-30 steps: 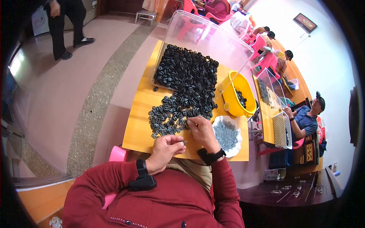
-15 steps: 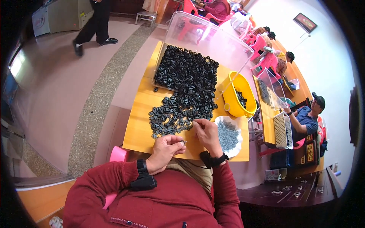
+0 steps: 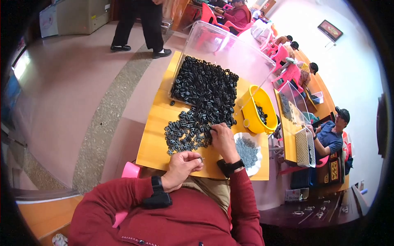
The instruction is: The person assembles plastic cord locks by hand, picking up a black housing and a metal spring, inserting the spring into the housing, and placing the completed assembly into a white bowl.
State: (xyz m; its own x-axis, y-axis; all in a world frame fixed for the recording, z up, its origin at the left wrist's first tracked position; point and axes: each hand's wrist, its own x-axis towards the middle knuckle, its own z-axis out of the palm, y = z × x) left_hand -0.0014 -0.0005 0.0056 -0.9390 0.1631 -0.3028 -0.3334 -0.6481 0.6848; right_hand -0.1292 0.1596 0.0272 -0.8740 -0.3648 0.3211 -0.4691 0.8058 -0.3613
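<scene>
A heap of small black rubber-like parts [image 3: 201, 102] spills from a clear plastic tub [image 3: 230, 49] across the yellow table [image 3: 154, 143]. My right hand [image 3: 223, 139] rests on the near edge of the heap, its fingertips pinching one black part. Close to the table's front edge, my left hand [image 3: 182, 164] is closed around a thin small metal pin that sticks out to the right. A white dish of small grey pieces [image 3: 248, 151] lies just right of my right hand.
A yellow bucket [image 3: 258, 108] holding a few black parts stands at the right of the table. Other people sit at tables to the right. A person in dark trousers [image 3: 139, 24] walks on the floor at the back. A pink stool [image 3: 131, 170] is by my left side.
The walking person has moved right across the floor at the back. My hands have hardly shifted; the right stays at the heap's edge, the left near the table front.
</scene>
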